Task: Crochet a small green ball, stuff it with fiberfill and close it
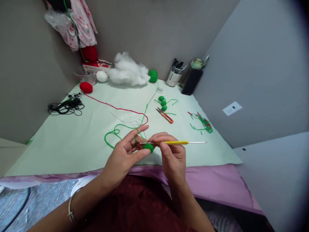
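Observation:
My left hand [129, 148] pinches a small green crochet piece [148, 147] between thumb and fingers, with green yarn [141, 134] running over its raised index finger. In my right hand [172, 154] is a crochet hook with a yellow handle [177, 142], held level like a pen. Its thin metal tip lies at the top edge of the green piece; whether it sits inside a stitch is too small to tell. From the work the green yarn leads back across the table to a green yarn ball [153, 76].
Orange thread snips [165, 116] lie beyond my hands beside small green crocheted balls [163, 103]. Yarn scraps [205, 124] are to the right, black cord [69, 105] to the left. White stuffing [127, 71], a red yarn ball [86, 87] and a phone [191, 80] stand along the back.

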Demonstrator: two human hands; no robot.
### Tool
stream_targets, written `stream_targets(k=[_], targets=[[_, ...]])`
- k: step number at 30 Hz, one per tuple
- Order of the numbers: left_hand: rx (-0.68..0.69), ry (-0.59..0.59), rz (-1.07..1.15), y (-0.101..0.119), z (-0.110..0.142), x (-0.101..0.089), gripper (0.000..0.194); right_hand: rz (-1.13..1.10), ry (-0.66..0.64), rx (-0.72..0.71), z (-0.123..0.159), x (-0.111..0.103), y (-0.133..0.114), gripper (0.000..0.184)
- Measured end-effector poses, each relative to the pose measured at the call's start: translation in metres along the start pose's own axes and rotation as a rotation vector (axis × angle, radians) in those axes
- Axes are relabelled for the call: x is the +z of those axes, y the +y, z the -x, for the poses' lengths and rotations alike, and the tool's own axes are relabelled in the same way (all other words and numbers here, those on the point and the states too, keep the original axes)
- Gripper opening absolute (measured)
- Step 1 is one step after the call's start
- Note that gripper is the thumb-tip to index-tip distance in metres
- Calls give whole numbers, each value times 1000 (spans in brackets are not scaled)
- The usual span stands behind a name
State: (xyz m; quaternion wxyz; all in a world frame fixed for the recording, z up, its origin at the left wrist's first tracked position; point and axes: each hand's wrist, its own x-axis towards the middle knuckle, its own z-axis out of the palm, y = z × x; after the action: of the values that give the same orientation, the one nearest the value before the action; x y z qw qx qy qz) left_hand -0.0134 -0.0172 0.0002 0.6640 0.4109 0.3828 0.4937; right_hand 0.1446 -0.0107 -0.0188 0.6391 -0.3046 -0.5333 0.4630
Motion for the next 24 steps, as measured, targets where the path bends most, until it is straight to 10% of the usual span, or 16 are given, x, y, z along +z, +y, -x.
stream_targets(k=[24], targets=[[37, -107, 5, -4, 0, -6, 37, 35, 52, -47, 1, -2, -10, 19]])
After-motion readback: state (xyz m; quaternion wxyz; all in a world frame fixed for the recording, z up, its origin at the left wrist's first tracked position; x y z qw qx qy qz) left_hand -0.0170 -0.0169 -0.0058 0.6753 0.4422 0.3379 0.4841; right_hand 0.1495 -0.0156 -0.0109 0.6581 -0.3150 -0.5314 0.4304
